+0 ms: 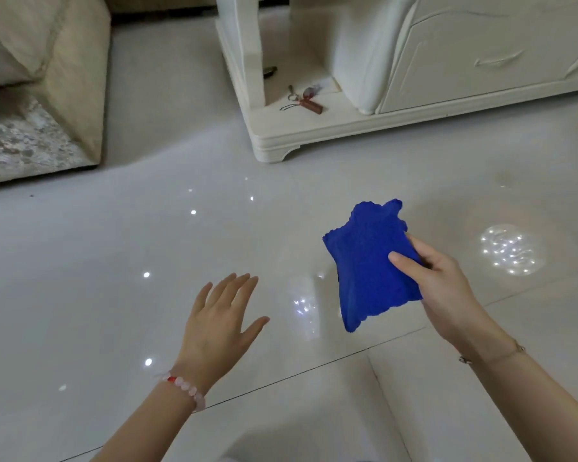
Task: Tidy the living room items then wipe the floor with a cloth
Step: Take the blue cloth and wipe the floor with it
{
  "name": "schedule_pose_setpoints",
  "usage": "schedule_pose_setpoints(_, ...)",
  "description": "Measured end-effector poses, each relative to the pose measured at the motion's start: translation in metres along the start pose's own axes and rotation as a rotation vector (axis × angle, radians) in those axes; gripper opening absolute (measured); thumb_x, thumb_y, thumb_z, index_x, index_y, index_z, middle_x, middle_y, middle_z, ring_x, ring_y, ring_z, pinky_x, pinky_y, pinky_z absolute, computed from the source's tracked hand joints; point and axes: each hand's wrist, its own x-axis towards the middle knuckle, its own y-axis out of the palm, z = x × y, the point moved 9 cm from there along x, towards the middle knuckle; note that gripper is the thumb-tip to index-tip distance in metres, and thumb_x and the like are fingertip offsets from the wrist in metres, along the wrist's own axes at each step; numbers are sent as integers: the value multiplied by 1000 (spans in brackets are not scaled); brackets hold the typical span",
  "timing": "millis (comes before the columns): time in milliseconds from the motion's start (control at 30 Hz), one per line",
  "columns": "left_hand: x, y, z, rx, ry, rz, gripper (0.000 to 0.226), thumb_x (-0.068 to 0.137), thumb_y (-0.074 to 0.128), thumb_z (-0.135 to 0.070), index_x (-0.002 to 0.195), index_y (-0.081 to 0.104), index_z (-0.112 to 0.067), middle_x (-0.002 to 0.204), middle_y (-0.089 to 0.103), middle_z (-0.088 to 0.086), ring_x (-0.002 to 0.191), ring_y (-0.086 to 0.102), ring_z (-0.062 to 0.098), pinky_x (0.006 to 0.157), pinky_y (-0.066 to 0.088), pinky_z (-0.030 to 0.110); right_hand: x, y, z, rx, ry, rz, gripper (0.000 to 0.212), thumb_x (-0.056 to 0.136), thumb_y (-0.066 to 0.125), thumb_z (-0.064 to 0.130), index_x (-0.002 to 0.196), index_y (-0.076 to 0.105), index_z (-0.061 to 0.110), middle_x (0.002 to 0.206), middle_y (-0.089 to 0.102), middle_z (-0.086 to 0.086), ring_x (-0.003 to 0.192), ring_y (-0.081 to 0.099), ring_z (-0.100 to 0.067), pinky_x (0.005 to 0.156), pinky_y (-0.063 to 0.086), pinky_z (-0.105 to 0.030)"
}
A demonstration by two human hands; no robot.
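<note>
A bright blue cloth [367, 261] hangs folded above the glossy white tile floor [147, 245], right of centre. My right hand [444, 288] pinches its right edge, thumb on top and fingers behind. To the left, my left hand [219, 325] is held out flat over the floor with fingers straight and spread, palm down, holding nothing. It wears a pink bead bracelet at the wrist.
A cream cabinet [414, 105] stands at the back right; keys with a brown tag [306, 100] lie on its low open shelf. A beige sofa [47, 78] fills the back left. Bright light reflections dot the tiles.
</note>
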Motion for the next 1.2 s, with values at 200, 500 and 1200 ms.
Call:
schedule_pose_setpoints(200,23,31,-47,3,128,39,61,83,36,-56,126,55,-17,123,61,-2,117,56,21,97,43,44,-12,-74,2,-17,-14,-185,33,90,56,8,120,62,21,108,69,5,96,67,-11,69,55,-20)
schedule_pose_setpoints(500,49,98,-86,-36,213,127,62,81,37,-56,123,56,-15,119,63,1,113,59,24,91,46,46,-22,-161,-24,-236,-33,-421,29,91,53,6,108,66,26,98,69,-1,86,63,-12,72,51,-27)
schedule_pose_setpoints(1200,27,150,-70,-103,173,170,57,81,38,-49,119,59,-12,120,62,4,116,55,27,99,36,40,9,-132,-180,-615,190,-393,49,93,51,29,140,37,24,138,44,7,125,44,-18,102,40,-36)
